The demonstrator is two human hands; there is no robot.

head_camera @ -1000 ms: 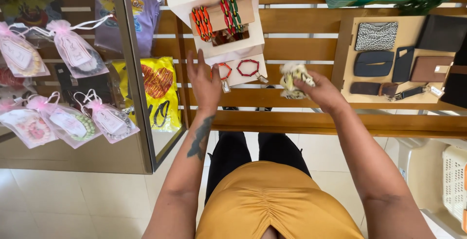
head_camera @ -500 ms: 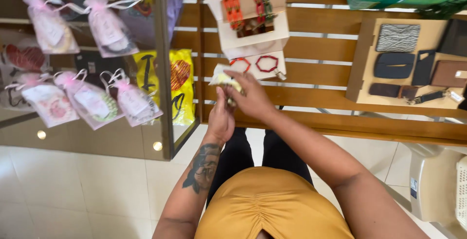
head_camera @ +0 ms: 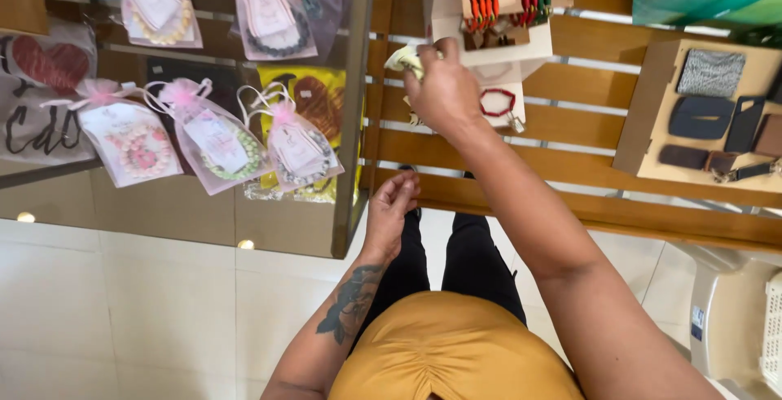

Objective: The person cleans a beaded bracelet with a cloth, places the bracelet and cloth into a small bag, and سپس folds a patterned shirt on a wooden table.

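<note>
The right hand (head_camera: 444,86) pinches a small pale-yellow cloth (head_camera: 405,59) beside the white bracelet box (head_camera: 456,9), likely light, soft and best gripped by its bunched folds, while the left hand (head_camera: 391,204) hangs loosely curled and empty.

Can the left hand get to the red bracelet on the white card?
Probably yes. The left hand hangs free and holds nothing, low by the bench edge. The red bracelet lies uncovered on the white card, but the right hand and its forearm sit close beside it.
</note>
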